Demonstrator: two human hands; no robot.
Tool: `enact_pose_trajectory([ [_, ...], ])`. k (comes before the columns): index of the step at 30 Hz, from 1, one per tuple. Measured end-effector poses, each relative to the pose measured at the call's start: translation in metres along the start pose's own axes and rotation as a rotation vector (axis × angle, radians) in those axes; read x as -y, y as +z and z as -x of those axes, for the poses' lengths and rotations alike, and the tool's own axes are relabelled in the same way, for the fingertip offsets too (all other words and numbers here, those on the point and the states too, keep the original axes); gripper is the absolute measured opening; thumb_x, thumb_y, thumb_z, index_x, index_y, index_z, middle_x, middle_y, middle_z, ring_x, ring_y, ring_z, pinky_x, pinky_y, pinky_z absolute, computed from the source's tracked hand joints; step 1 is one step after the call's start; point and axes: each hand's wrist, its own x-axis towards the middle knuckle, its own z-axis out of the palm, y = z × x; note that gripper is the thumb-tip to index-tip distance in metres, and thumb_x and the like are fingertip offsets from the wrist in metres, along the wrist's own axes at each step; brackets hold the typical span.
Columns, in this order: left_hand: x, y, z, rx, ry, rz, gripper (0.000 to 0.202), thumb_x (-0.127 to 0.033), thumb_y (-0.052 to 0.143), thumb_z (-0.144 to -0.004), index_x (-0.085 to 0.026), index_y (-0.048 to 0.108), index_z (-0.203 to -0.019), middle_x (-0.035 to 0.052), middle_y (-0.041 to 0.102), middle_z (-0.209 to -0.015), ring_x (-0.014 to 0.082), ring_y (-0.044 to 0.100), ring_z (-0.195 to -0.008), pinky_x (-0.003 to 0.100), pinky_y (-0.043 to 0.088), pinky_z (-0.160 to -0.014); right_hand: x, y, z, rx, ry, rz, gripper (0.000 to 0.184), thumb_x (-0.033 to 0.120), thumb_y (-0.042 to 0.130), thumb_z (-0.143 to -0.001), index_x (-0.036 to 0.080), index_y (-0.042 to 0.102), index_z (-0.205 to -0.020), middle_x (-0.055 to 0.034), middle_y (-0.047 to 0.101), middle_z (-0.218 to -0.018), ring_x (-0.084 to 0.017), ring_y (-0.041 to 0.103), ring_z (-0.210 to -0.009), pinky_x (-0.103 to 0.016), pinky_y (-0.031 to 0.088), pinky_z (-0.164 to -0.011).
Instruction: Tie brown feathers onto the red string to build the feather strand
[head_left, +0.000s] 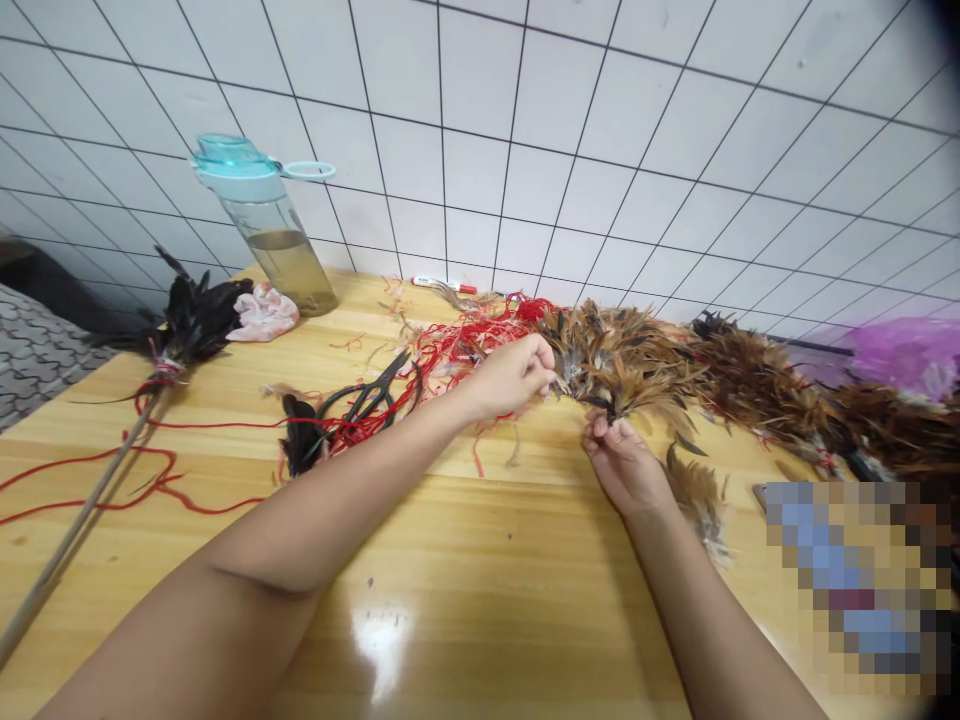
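Note:
My left hand point(510, 378) reaches to the left edge of a heap of brown feathers point(622, 340), its fingers curled together in a pinch. Whatever they may hold is too small to make out. Just to the right and nearer me, my right hand point(626, 462) pinches the dark base of some feathers point(613, 405) between thumb and fingertips. A tangle of red string point(465, 345) lies behind my left hand. Black scissors point(367, 395) rest on the table left of it, beside a small bunch of black feathers point(300, 435).
A stick with black feathers point(199, 320) tied at its end lies at left, trailing red cord. Behind it stand a water bottle point(281, 250) and crumpled cloth point(264, 312). A marker point(442, 285) lies by the tiled wall. Brown feather bundles point(772, 390) and purple plastic point(911, 355) are at right.

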Motion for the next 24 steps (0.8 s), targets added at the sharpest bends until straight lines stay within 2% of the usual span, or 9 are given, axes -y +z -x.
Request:
enact_pose_trajectory([
  [3,0.007,0.020,0.004,0.059,0.004,-0.211,0.007,-0.015,0.053,-0.081,-0.018,0.048,-0.084,-0.0023,0.062,-0.071,0.0117,0.057,-0.066,0.023,0.042,-0.062,-0.004,0.003,0.001,-0.021,-0.031,0.061,0.032,0.043,0.082,-0.058,0.022,0.058,-0.063,0.0006,0.052,-0.069,-0.013,0.044,-0.067,-0.026,0.038,-0.061],
  [6,0.010,0.035,0.007,0.111,0.025,-0.312,0.010,-0.015,0.053,-0.081,-0.018,0.049,-0.089,0.0012,0.065,-0.080,0.0159,0.061,-0.076,0.027,0.046,-0.069,-0.011,0.004,0.001,-0.021,-0.086,0.137,0.033,0.045,0.080,-0.063,0.022,0.057,-0.062,0.0018,0.052,-0.067,-0.012,0.042,-0.065,-0.026,0.036,-0.063],
  [9,0.010,0.042,0.010,0.148,0.049,-0.331,0.014,-0.013,0.049,-0.082,-0.017,0.049,-0.095,0.0043,0.067,-0.087,0.0177,0.064,-0.083,0.029,0.048,-0.075,-0.020,0.001,-0.001,-0.059,-0.123,0.195,0.031,0.048,0.076,-0.068,0.022,0.059,-0.065,0.0026,0.052,-0.068,-0.012,0.041,-0.065,-0.025,0.034,-0.062],
  [13,0.011,0.045,0.012,0.212,0.083,-0.283,0.022,-0.009,0.045,-0.082,-0.016,0.048,-0.103,0.0056,0.068,-0.087,0.0168,0.065,-0.081,0.027,0.049,-0.071,-0.026,-0.004,-0.005,-0.111,-0.144,0.269,0.029,0.048,0.072,-0.072,0.023,0.060,-0.067,0.0027,0.051,-0.067,-0.012,0.040,-0.064,-0.025,0.033,-0.059],
  [17,0.016,0.045,0.013,0.120,0.090,-0.424,0.024,-0.013,0.045,-0.084,-0.014,0.048,-0.107,0.0101,0.068,-0.095,0.0205,0.066,-0.087,0.030,0.050,-0.075,-0.023,-0.002,-0.004,-0.105,-0.193,0.368,0.031,0.049,0.069,-0.073,0.022,0.059,-0.063,0.0014,0.050,-0.068,-0.014,0.044,-0.070,-0.026,0.038,-0.067],
  [21,0.021,0.048,0.014,0.040,0.125,-0.620,0.026,-0.016,0.043,-0.086,-0.010,0.050,-0.110,0.0131,0.068,-0.089,0.0232,0.066,-0.079,0.032,0.049,-0.070,-0.015,0.004,0.000,-0.034,-0.194,0.420,0.028,0.049,0.069,-0.074,0.023,0.065,-0.065,-0.0004,0.053,-0.076,-0.016,0.049,-0.080,-0.028,0.040,-0.078],
  [24,0.023,0.052,0.015,0.051,0.194,-0.650,0.018,-0.016,0.044,-0.085,-0.011,0.058,-0.096,0.0133,0.068,-0.087,0.0223,0.065,-0.081,0.032,0.050,-0.074,-0.013,0.004,0.001,0.047,-0.189,0.487,0.027,0.048,0.068,-0.075,0.024,0.067,-0.065,-0.0012,0.055,-0.075,-0.018,0.050,-0.080,-0.030,0.040,-0.078],
])
